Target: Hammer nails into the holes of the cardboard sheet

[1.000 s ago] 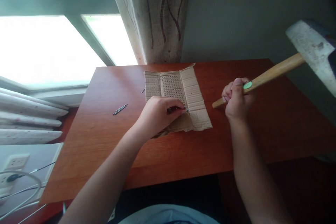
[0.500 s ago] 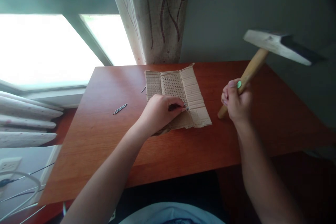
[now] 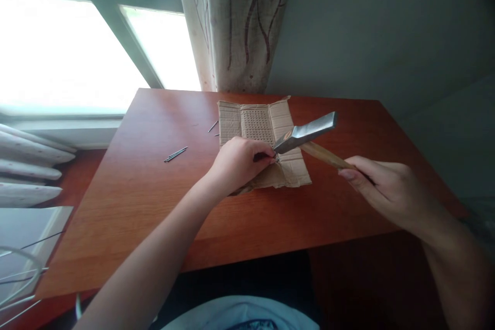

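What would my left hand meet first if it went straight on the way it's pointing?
Probably the hammer head, which shows just beyond your left hand, though depth is unclear from this view.

Hammer [image 3: 327, 155] swung down, head [image 3: 315, 128] now beside left grip [image 3: 240, 161]; right grip [image 3: 386, 185] lower.

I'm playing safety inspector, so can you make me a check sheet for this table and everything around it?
Surface: reddish-brown table.
Things: hammer, its head close to the left hand over cardboard with small holes; can't tell if they touch.
Clutter: thin nails left of the cardboard.
Hands: left pinches a small metal thing, mostly hidden; right hand grips the hammer's handle.
Cables: several, lower left.
Surroundings: bright window, patterned curtain, plain wall.
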